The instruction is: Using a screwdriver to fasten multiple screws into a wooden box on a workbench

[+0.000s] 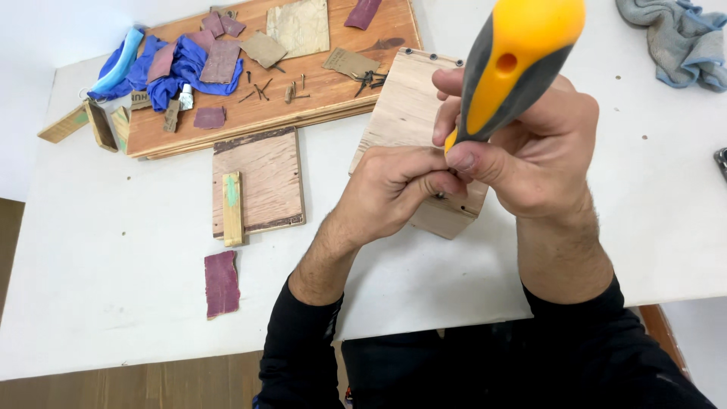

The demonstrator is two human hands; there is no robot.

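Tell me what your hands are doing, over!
Right hand shut on yellow screwdriver. Left hand pinching at its tip, on the wooden box. Nothing in the way.

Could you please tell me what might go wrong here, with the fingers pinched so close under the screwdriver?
1. The left hand pinches right at the tip of the yellow-and-grey screwdriver; a slip could jab its fingers.
2. The right hand bears down while nothing visibly clamps the pale wooden block, so it might shift.
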